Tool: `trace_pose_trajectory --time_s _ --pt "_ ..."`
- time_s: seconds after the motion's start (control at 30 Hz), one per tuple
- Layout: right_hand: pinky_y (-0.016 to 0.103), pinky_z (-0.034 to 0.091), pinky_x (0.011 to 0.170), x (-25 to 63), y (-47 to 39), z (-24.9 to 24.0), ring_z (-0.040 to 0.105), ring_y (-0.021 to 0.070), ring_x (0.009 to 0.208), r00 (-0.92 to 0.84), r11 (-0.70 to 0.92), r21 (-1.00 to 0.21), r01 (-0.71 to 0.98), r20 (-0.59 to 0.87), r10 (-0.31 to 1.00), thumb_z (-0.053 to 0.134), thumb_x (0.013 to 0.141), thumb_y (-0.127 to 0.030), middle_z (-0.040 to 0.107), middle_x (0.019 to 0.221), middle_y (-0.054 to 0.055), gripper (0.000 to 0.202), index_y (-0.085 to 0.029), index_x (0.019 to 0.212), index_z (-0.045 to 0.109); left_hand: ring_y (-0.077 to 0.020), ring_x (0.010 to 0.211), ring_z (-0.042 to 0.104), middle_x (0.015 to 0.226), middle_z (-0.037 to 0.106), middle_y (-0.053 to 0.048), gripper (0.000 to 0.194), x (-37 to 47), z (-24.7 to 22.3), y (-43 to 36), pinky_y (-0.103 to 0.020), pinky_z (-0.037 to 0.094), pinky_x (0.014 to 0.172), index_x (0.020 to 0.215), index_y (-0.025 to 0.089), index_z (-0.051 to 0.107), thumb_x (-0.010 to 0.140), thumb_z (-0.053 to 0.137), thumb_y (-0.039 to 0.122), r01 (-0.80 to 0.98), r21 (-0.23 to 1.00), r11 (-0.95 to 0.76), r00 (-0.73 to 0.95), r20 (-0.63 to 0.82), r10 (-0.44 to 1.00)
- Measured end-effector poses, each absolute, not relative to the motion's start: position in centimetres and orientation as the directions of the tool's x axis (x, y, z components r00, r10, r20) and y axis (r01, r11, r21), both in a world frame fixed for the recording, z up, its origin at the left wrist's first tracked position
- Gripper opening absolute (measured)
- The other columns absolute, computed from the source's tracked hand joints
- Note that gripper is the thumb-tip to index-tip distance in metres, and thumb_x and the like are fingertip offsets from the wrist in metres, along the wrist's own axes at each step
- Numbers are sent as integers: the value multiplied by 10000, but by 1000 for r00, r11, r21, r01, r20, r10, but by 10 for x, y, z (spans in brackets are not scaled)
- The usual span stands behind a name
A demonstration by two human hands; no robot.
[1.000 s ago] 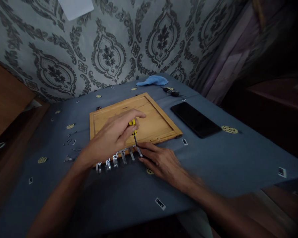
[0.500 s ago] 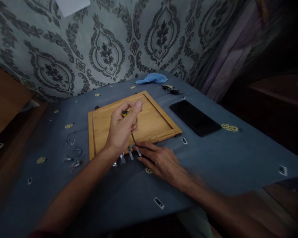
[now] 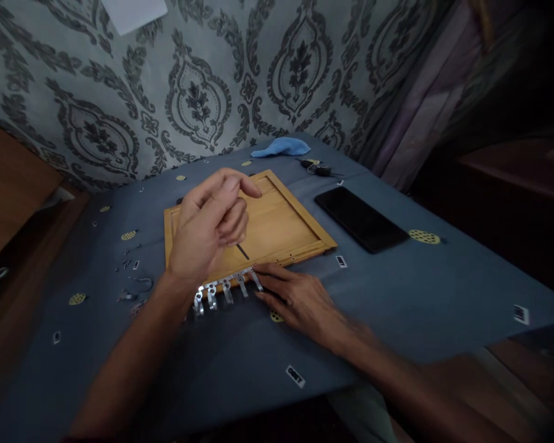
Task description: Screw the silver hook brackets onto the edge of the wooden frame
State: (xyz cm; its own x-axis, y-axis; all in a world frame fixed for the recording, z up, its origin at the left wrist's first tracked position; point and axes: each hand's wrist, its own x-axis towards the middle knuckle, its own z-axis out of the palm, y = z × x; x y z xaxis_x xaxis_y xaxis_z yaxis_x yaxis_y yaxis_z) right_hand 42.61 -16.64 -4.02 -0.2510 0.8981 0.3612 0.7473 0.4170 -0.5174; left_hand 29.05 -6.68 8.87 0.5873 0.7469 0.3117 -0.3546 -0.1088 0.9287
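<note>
i hold the screwdriver (image 3: 241, 250) in my left hand (image 3: 207, 231), fingers curled around its handle, only the dark shaft showing below. my right hand (image 3: 300, 301) lies flat and open, fingertips pressing the right end of the metal hook rail (image 3: 226, 286) against the near edge of the wooden panel (image 3: 277, 231). to do this well, i judge: keep the rail pinned, set the tip square into the screw, drive straight. the rail sits just below my left hand, touching my right.
</note>
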Motion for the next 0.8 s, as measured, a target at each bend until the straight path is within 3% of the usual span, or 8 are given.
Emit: trace_pose_trajectory --time_s 0.8 --pt "341 611 780 426 -165 -41 756 238 1009 -269 413 -505 758 335 903 563 1021 -237 732 1286 88 238 -189 1186 727 -52 401 227 492 307 117 355 305 57 -74 -206 197 400 827 184 591 915 682 516 -295 950 -106 639 278 717"
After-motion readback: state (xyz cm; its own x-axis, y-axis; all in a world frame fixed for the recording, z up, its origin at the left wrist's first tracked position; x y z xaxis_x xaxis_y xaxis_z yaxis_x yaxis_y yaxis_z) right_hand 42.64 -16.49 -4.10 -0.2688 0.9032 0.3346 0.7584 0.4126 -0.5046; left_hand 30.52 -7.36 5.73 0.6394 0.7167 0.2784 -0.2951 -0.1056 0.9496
